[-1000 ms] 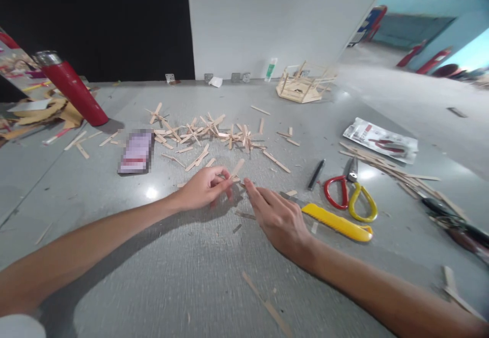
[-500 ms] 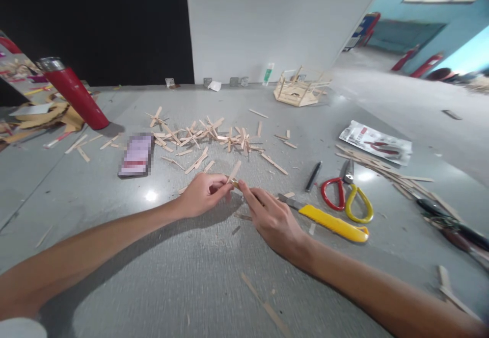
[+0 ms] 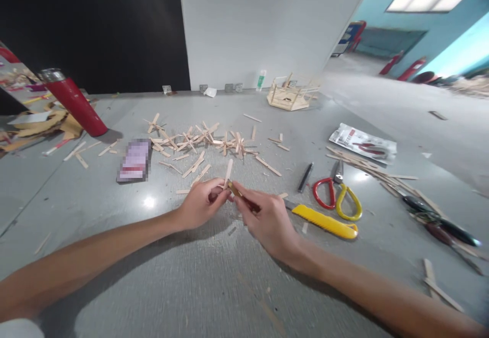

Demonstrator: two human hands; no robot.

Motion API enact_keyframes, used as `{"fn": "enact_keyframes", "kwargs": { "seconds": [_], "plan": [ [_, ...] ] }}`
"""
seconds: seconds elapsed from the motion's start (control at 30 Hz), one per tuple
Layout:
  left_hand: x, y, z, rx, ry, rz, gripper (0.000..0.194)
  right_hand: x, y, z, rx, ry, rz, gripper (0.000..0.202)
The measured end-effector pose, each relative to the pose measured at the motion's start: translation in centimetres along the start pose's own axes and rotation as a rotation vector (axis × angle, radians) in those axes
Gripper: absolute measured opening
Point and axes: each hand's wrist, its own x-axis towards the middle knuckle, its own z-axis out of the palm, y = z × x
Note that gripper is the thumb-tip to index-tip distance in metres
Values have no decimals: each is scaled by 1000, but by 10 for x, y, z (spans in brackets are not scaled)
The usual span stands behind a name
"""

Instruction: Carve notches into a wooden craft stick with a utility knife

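Between the fingers of my left hand (image 3: pixel 199 204) a flat wooden craft stick (image 3: pixel 229 168) points up and away from me. My right hand (image 3: pixel 270 222) grips a slim brown tool with a brass-coloured end (image 3: pixel 236 192); its kind is unclear, as my fingers cover most of it. The tool's tip meets the stick's lower part, where the two hands come together. Just right of my right hand lies a yellow utility knife (image 3: pixel 324 222). Beyond my hands spreads a loose pile of cut wooden sticks (image 3: pixel 204 135).
Scissors with red and yellow handles (image 3: pixel 338 177) and a black pen-like rod (image 3: pixel 305 177) lie to the right. Farther right are a white packet (image 3: pixel 361 141) and pliers (image 3: pixel 439 221). A phone (image 3: pixel 134 159), red bottle (image 3: pixel 74 103) and stick-built frame (image 3: pixel 288 98) stand around the pile.
My right hand has turned, so more of the brown tool shows against the stick. The stick now stands more upright. The whole view has shifted slightly.
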Motion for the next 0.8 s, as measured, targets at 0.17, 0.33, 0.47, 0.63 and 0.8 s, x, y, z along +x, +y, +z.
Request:
{"fn": "enact_keyframes", "kwargs": {
  "seconds": [0.17, 0.33, 0.47, 0.63, 0.8],
  "plan": [
    [-4, 1, 4, 7, 23, 10, 32, 2, -15, -4, 362, -84, 303, 40],
    [-5, 1, 4, 44, 32, 50, 31, 0, -10, 1, 428, -49, 300, 41],
    [-3, 2, 2, 1, 25, 62, 35, -2, -1, 8, 383, -7, 265, 42],
    [-2, 8, 3, -112, 18, 14, 41, -3, 4, 11, 248, 53, 167, 36],
    [-4, 12, 8, -295, 3, -69, 41, -5, 6, 12, 101, 134, 25, 31]
  ]
}}
